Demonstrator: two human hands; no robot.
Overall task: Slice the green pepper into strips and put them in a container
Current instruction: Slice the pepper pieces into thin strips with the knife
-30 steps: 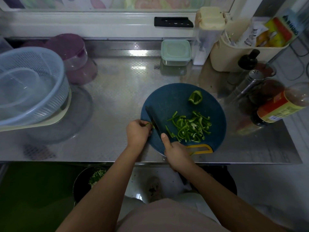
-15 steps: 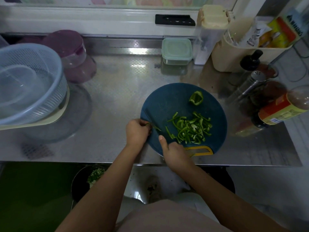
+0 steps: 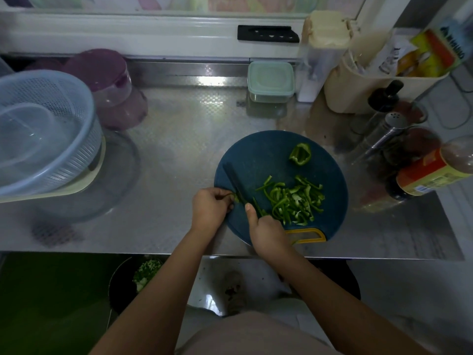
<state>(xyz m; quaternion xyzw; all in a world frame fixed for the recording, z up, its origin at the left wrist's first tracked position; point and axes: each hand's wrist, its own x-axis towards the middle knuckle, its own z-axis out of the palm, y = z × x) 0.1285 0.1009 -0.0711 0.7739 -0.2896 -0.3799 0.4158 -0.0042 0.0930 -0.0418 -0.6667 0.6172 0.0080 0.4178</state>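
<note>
Knife (image 3: 235, 182) held tight in right grip (image 3: 268, 231), blade over the board (image 3: 256, 155), left grip (image 3: 210, 208) pinching a pepper bit (image 3: 237, 197), strips (image 3: 291, 201) piled beside

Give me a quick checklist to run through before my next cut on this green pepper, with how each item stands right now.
1. Grip of the right hand on the knife: ok, wrapped round the handle.
2. Hold of the left hand on the pepper piece: ok, pinched beside the blade.
3. Gap between that hand and the blade: cannot tell, they look very close.
4. Room on the cutting board: ok, the strips lie heaped to the right.
5. Open container ready: not ok, the green-lidded container at the back has its lid on.
</note>
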